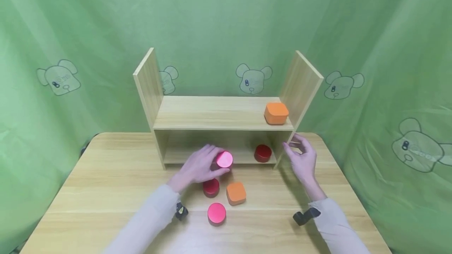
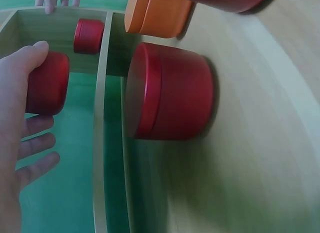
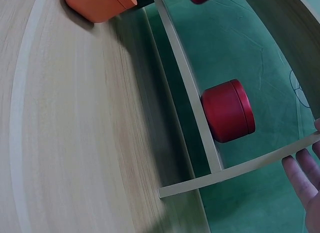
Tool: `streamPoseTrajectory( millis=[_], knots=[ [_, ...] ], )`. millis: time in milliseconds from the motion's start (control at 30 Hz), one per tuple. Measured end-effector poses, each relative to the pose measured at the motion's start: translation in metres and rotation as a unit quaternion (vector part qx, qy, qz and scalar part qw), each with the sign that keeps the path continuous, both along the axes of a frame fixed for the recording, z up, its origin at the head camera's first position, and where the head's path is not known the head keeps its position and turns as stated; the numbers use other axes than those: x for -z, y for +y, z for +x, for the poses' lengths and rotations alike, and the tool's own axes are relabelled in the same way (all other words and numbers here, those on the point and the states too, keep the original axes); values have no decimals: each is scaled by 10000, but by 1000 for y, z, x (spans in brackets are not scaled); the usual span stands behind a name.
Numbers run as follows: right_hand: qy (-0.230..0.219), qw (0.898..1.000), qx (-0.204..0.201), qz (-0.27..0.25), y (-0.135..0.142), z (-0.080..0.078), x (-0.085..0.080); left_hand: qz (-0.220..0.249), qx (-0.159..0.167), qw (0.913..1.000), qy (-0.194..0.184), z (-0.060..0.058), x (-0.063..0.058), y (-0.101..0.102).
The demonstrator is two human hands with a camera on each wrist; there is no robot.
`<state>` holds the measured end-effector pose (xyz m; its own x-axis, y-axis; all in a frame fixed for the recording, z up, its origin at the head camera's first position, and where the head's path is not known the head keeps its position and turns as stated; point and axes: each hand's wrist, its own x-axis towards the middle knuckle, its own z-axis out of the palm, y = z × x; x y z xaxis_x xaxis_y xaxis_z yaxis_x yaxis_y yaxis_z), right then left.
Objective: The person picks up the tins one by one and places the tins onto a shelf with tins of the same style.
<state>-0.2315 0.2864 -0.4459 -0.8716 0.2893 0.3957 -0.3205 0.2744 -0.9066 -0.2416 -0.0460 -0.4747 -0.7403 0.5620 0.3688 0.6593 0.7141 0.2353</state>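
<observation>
My left hand (image 1: 202,165) grips a round red tin (image 1: 224,160) between thumb and fingers, in front of the lower board of a wooden shelf (image 1: 219,113). In the left wrist view this tin (image 2: 47,85) is against the thumb, with several fingers spread below. My right hand (image 1: 303,158) pinches the front edge of the shelf's right side panel, thumb inside and fingers outside, as the right wrist view shows at the panel (image 3: 250,165). Another red tin (image 1: 263,153) stands on the lower board at the right, and an orange rounded-square tin (image 1: 276,113) on the upper board.
On the table (image 1: 116,199) before the shelf stand a dark red tin (image 1: 211,187), an orange tin (image 1: 236,193) and a pinkish-red tin (image 1: 216,213). A green curtain (image 1: 219,19) with bear-face drawings hangs behind and at both sides.
</observation>
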Motion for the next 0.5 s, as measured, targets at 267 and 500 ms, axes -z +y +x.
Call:
streamPoseTrajectory(
  millis=[267,500],
  knots=[
    [-11,10000,-5,-65,-1,1,-1,-32,66,10000,-51,-14,4,14],
    [59,10000,17,-66,-2,0,-1,47,102,9998,163,-20,3,30]
  ],
)
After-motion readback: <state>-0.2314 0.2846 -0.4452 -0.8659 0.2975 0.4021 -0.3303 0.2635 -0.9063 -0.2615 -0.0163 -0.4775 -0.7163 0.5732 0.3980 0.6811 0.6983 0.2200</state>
